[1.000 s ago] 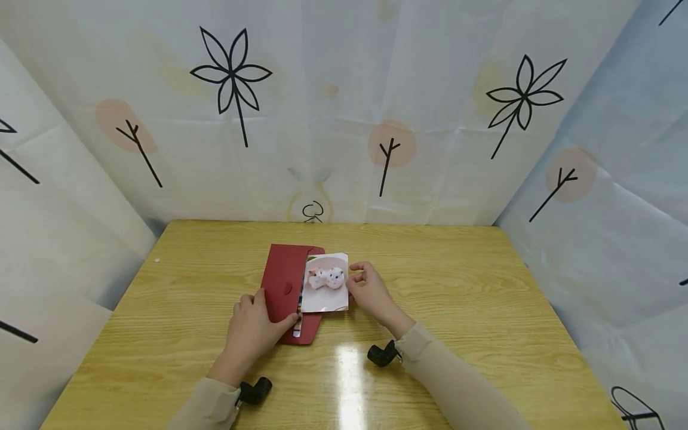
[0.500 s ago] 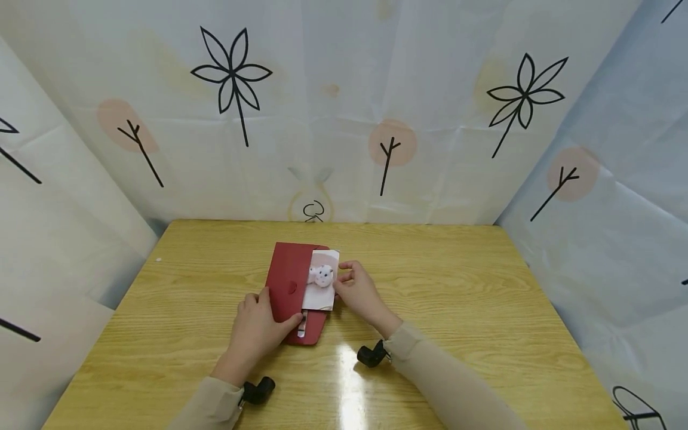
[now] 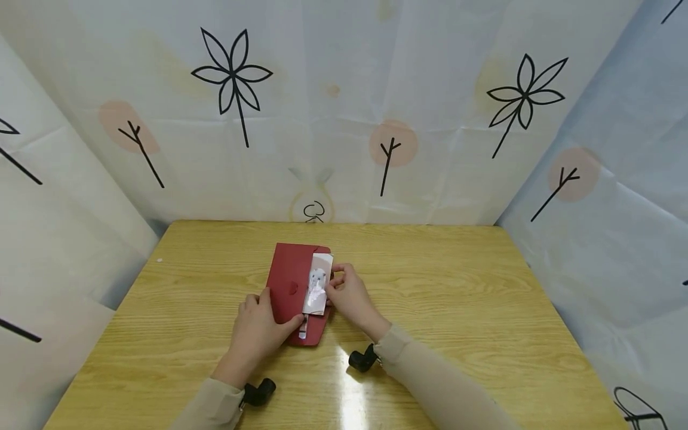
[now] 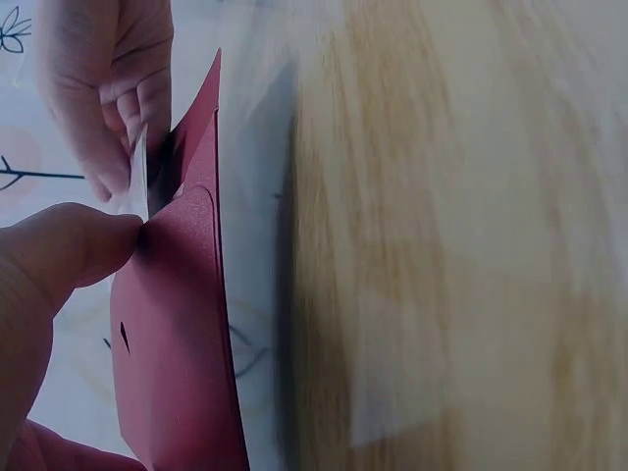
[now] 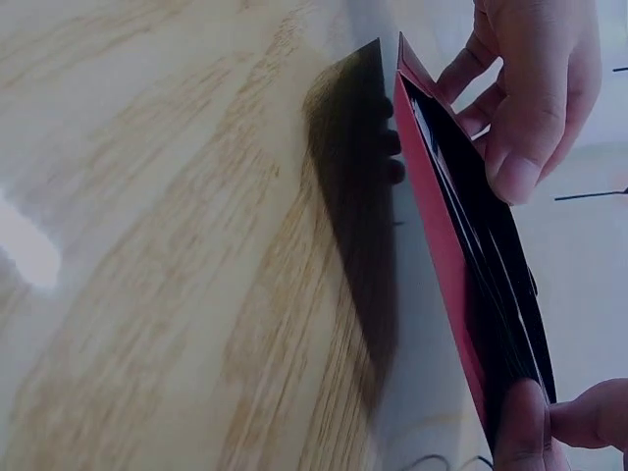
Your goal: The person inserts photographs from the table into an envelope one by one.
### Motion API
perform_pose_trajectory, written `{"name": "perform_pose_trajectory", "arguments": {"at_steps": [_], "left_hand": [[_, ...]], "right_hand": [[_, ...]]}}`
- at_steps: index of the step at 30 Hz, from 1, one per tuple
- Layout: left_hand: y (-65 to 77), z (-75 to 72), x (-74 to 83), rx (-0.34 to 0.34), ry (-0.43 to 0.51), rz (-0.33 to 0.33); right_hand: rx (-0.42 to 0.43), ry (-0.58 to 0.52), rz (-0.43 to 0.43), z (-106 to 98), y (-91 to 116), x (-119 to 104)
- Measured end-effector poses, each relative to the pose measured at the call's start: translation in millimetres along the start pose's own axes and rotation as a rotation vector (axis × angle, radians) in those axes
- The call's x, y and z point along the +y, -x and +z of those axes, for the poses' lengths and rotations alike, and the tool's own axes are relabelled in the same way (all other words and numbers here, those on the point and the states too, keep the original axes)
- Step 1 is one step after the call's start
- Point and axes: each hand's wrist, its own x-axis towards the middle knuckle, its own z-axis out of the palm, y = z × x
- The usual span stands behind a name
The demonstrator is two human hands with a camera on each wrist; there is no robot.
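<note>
A red paper envelope (image 3: 289, 269) is held raised and tilted over the table, its open side facing right. My left hand (image 3: 254, 331) grips its near left part, with the thumb (image 4: 83, 240) on the front close to the opening. A glossy photo (image 3: 318, 283) with a small white animal figure sticks partly out of the opening; the rest is hidden inside. My right hand (image 3: 352, 298) pinches the photo's outer edge. Below it, a narrow strip of another print (image 3: 303, 328) shows in the opening. In the right wrist view, several thin sheets (image 5: 471, 226) lie within the envelope.
The wooden table (image 3: 441, 310) stretches around both hands, with a shiny light reflection near its front. A tiny white scrap (image 3: 159, 260) lies at the far left. Printed cloth (image 3: 344, 107) hangs behind and along both sides. Each wrist carries a black camera mount (image 3: 260, 392).
My right hand has moved left, and the photo has slid deeper into the envelope, so less of it shows. The envelope shifted slightly right with my left hand still gripping it.
</note>
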Motion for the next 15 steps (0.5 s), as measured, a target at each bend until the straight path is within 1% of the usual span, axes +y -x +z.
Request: {"name": "perform_pose_trajectory", "arguments": {"at_steps": [8, 12, 15], "left_hand": [[2.1, 3.2, 4.3, 0.010, -0.004, 0.023], [2.9, 5.4, 5.0, 0.015, 0.002, 0.038], [3.0, 6.9, 4.5, 0.020, 0.005, 0.041]], "right_hand": [[-0.025, 0.053, 0.006, 5.8, -0.2, -2.8], [-0.052, 0.038, 0.001, 8.7, -0.6, -3.2], [-0.068, 0.052, -0.007, 9.4, -1.0, -2.7]]}}
